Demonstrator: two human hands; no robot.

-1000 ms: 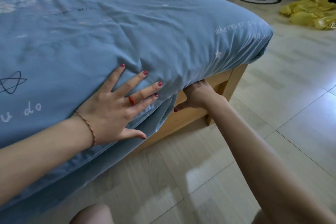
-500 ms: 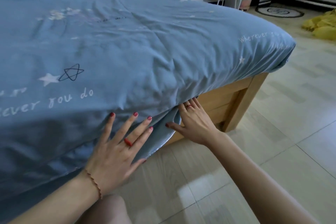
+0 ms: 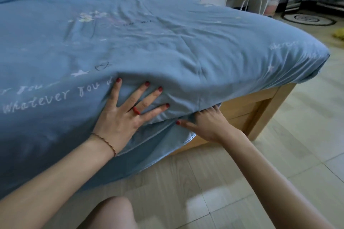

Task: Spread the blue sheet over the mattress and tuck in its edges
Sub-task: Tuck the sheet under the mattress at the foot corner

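The blue sheet (image 3: 167,42) is covering the mattress, its near edge partly hanging loose. The left hand (image 3: 122,117) is pressing flat with fingers splayed, while the right hand (image 3: 208,124) is pushing its straight fingers under the mattress edge, holding nothing I can see.

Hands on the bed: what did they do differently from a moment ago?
The right hand opened from curled and pushed its fingers in under the mattress edge with the sheet. The left hand stays spread flat, pressing the sheet on the mattress side. The loose edge below still hangs untucked.
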